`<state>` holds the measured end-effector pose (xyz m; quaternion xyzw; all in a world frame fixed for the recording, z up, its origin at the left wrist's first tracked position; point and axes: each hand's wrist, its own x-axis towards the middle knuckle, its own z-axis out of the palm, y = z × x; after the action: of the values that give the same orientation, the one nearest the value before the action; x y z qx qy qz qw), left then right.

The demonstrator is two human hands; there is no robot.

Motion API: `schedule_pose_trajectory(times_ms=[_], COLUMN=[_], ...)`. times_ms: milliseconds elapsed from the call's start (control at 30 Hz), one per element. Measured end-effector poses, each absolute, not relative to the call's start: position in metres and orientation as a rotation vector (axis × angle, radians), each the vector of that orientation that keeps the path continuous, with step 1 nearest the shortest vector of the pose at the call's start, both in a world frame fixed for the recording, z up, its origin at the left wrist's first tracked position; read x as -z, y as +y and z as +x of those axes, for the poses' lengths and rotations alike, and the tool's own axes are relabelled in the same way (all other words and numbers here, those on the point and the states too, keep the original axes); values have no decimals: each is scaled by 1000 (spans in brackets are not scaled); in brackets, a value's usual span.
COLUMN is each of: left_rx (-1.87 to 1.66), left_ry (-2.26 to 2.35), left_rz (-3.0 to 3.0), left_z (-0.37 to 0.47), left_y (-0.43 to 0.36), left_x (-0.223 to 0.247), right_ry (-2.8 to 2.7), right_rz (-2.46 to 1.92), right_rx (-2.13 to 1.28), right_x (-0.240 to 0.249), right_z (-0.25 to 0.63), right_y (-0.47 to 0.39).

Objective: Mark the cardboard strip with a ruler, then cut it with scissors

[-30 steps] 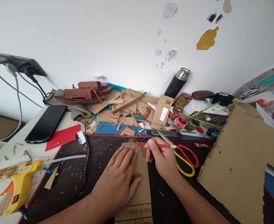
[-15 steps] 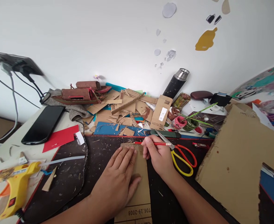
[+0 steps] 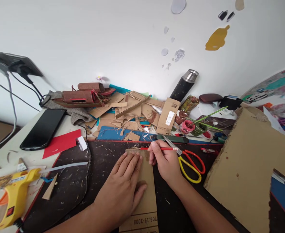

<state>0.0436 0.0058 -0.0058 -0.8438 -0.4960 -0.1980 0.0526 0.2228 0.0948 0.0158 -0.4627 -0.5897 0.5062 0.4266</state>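
A long cardboard strip (image 3: 148, 194) with printed numbers lies on the dark mat in front of me. My left hand (image 3: 123, 184) rests flat on it, fingers stretched toward its far end, where a narrow ruler-like strip (image 3: 132, 150) lies under the fingertips. Pinched in my right hand (image 3: 165, 160) is a red pencil (image 3: 165, 148), held nearly level with its tip pointing left at the far edge of the cardboard. Scissors (image 3: 192, 166) with red and yellow handles lie just right of my right hand, their blades partly behind it.
Cardboard scraps (image 3: 130, 110), a model boat (image 3: 78, 97), a black flask (image 3: 183, 85) and paint jars (image 3: 188, 126) line the back. On the left are a phone (image 3: 44, 129) and a yellow glue gun (image 3: 17, 194). A large cardboard piece (image 3: 246, 165) stands at right.
The view has shifted slightly, moving the objects at the left edge a little further left. Both hands and the pencil hold nearly the same position.
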Motion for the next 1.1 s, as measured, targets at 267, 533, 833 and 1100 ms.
schedule_pose_trajectory(times_ms=[267,533,833,1100], left_rx=[599,587,611,608], left_ry=[-1497,-1490,-1550,-1532], left_rz=[-2565,-2568,-2605,-2600], left_z=[43,43,44,43], left_y=[6,6,4,5], left_x=[4,5,10,9], right_ry=[-1476,-1495,-1472,-1460], right_rz=[-1162,-1165,-1189,-1198], right_rx=[-1261,-1254,-1275,-1273], right_x=[-17,-17,-16,-16], right_z=[223,224,224,224], right_y=[95,96,95,96])
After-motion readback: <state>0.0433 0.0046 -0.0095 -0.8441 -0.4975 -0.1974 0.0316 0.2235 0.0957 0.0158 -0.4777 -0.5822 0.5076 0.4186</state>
